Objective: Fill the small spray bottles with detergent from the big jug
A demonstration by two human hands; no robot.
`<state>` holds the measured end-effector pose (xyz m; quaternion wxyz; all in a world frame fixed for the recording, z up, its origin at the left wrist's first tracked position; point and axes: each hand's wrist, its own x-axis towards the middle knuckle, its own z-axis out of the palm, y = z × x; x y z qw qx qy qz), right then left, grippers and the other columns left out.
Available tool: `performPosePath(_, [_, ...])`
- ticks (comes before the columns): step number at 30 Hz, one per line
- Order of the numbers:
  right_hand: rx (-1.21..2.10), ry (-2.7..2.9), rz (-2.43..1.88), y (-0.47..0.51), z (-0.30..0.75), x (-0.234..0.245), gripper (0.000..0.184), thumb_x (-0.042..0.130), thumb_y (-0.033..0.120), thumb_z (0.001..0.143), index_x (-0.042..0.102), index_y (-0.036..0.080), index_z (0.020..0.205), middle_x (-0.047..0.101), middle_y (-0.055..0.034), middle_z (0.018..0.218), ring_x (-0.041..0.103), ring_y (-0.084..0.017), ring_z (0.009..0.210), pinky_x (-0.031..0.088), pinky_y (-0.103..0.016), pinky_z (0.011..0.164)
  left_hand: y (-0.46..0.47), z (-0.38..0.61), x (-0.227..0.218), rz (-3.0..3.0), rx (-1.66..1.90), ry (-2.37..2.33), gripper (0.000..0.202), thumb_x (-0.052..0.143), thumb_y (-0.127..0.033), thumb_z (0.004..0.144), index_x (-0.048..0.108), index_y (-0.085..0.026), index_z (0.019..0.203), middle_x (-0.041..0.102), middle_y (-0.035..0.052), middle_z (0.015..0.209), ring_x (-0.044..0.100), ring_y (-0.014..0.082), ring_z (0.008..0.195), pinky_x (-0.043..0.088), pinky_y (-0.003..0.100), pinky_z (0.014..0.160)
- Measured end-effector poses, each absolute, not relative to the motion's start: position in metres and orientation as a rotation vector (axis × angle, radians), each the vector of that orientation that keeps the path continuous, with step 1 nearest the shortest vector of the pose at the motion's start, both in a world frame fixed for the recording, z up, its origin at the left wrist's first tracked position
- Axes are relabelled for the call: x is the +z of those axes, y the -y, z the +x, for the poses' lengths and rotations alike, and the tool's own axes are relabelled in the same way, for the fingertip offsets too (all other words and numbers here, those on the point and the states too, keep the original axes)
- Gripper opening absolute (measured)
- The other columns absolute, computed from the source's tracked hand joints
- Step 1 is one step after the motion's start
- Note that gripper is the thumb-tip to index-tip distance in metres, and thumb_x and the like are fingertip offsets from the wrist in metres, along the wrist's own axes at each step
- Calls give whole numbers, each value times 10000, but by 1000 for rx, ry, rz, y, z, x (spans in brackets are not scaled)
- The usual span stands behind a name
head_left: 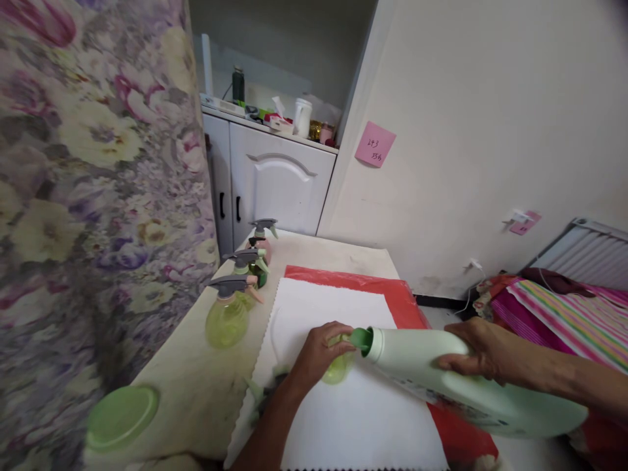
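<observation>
Your left hand [321, 352], fingers curled round the neck of a small yellow-green bottle [335, 371] at the frame's centre; your right hand [473, 350], fingers gripping a pale green jug [471, 396] at lower right, tilted, its green spout [362, 339] close to the bottle's neck. Beneath, a white sheet [353, 425] overlies a red sheet [409, 307]; left of centre, a yellow-green spray bottle [226, 324]

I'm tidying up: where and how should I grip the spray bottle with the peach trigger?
Probably around the upper body of that spray bottle, just under the collar, from the near left: the round body narrows there, its trigger points right, and another sprayer stands behind.
</observation>
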<state>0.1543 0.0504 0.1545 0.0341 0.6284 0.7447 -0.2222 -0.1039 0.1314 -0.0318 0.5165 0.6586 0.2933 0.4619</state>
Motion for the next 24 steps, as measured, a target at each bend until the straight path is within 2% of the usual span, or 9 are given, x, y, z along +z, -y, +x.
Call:
performPosePath(8, [-633,-2248,1924,-56,161,148,517,533,654,797,634,147,807,649,-48,709,560,-165,608,367,-216,473,-131,-104,-33,1574,1108,-703,186,705,-281,761,730,-200,927,700,42,920,637,197,896,450,276,827])
performPosePath(17, [-617,-2261,1910,-54,161,148,495,532,645,802,590,155,774,589,-21,662,503,-130,552,331,-203,432,-131,-104,-31,1583,1108,-709,187,708,-280,756,732,-191,918,705,50,919,637,202,900,447,282,837])
performPosePath(24, [-621,-2246,1909,-56,159,150,490,535,650,798,580,162,769,596,-20,673,512,-134,570,343,-207,459,-130,-104,-31,1576,1107,-705,182,709,-276,756,736,-193,916,702,47,915,637,202,900,444,278,834])
